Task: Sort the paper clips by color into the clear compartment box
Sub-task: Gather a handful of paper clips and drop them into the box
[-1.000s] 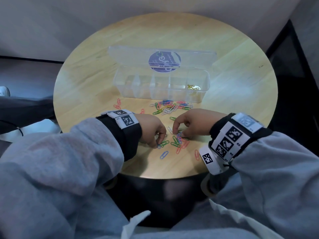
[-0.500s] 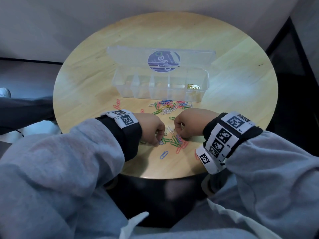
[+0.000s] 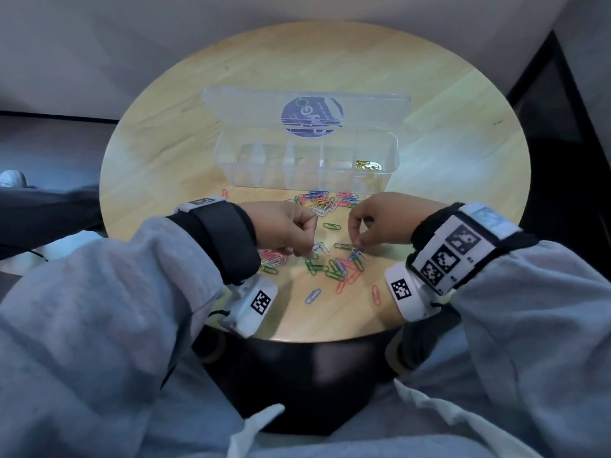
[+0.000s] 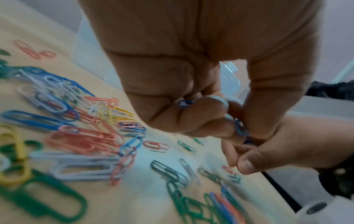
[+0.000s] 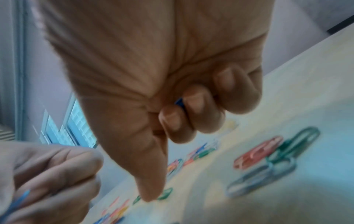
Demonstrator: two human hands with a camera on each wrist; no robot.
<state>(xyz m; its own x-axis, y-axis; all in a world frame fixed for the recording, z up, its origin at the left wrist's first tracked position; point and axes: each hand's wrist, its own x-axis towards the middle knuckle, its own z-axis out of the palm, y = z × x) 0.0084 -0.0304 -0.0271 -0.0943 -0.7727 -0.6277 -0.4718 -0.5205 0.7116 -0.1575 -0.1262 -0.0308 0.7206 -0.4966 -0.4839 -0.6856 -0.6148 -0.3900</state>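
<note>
Box point(image 3: 307, 166) clear; yellow clips point(image 3: 365, 165) inside; sticker point(image 3: 312, 116) seemingly purple.

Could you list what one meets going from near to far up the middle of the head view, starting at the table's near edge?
Lone blue paper clip → mixed pile of clips between the hands → single green clip → second mixed pile of clips → clear compartment box → its open lid with the round purple sticker.

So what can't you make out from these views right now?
- How many blue clips the left hand holds: curled fingers cover them in its wrist view.
- What the right hand holds: only a blue sliver shows, blurred.
- Count of yellow clips in the box: too small in the head view.
</note>
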